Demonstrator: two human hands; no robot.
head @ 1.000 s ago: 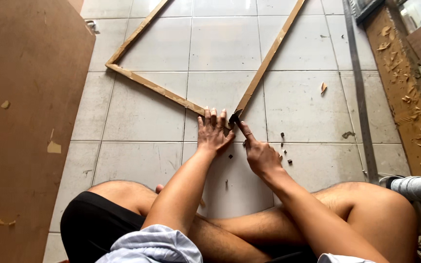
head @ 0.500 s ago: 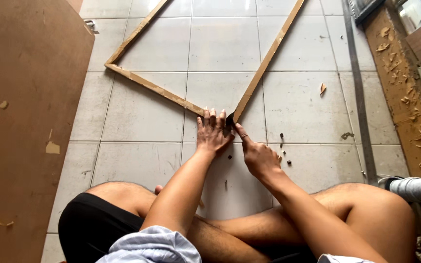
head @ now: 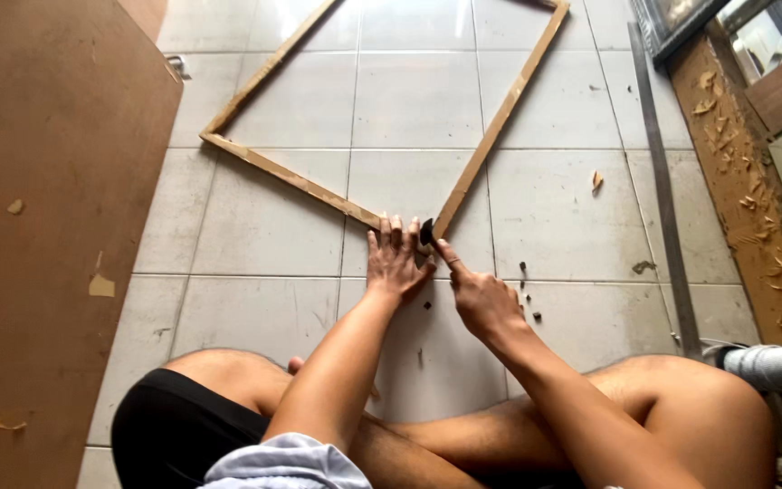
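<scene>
Black shorts (head: 183,426) and bare crossed legs fill the bottom of the view, the person sitting right on the floor. Both arms stretch forward to the near corner of a wooden frame (head: 296,181) lying flat on the tiles. The left hand (head: 395,258) lies palm down, fingers stretched out side by side and pressed on the corner joint. The right hand (head: 481,294) sits just beside it, index finger pointing out straight and touching a small black piece (head: 426,233) at the corner; the other fingers curl under, and I cannot tell whether they grip anything. A few dark bits (head: 527,290) lie scattered near that hand.

No container shows anywhere. The floor is pale grey tile (head: 255,312) with dark grout lines. A big brown board (head: 38,226), dotted with torn tape scraps, covers the left side. Further right, a long metal strip (head: 658,181) runs along the floor, and beyond it a worn wooden plank (head: 735,172) carries shavings. The frame's far corner reaches the top edge.
</scene>
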